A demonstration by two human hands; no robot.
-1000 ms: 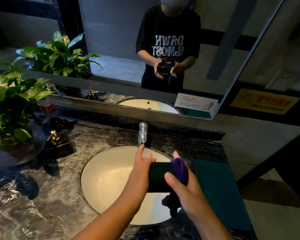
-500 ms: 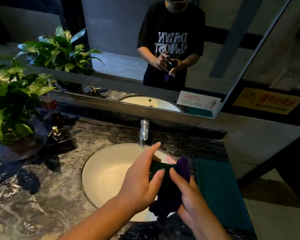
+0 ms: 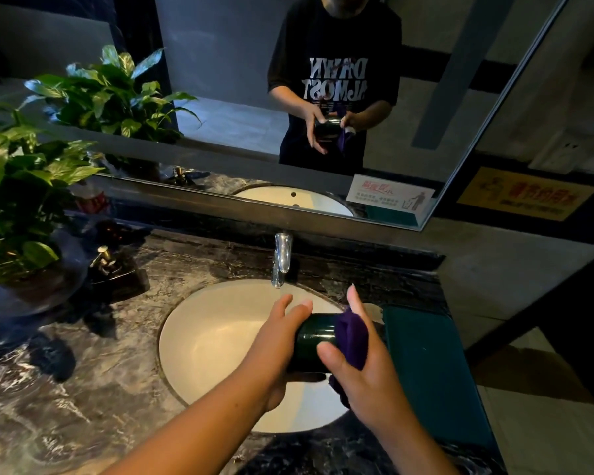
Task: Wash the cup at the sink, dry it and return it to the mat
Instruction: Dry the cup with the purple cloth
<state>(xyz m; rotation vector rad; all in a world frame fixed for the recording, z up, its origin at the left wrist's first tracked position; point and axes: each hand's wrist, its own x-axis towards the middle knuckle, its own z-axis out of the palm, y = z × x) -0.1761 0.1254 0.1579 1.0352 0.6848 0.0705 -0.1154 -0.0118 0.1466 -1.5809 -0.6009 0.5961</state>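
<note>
A dark green cup [image 3: 311,341] lies on its side in the air over the white sink basin [image 3: 220,341]. My left hand [image 3: 275,347] holds its left end, fingers spread over the top. My right hand [image 3: 360,368] presses a purple cloth [image 3: 352,335] against the cup's right end, thumb under the cup. Part of the cloth hangs below my right palm. The teal mat [image 3: 429,368] lies on the counter just right of the sink. The cup's opening is hidden by the cloth.
A chrome tap [image 3: 282,258] stands behind the basin, no water running. A soap dispenser [image 3: 107,265] and a potted plant [image 3: 18,186] sit at the left of the dark marble counter [image 3: 66,389]. A mirror [image 3: 288,97] spans the wall behind.
My left hand has shifted from wrapping over the cup's side to holding its left end. The cup now lies more level and my right hand has turned with the cloth.
</note>
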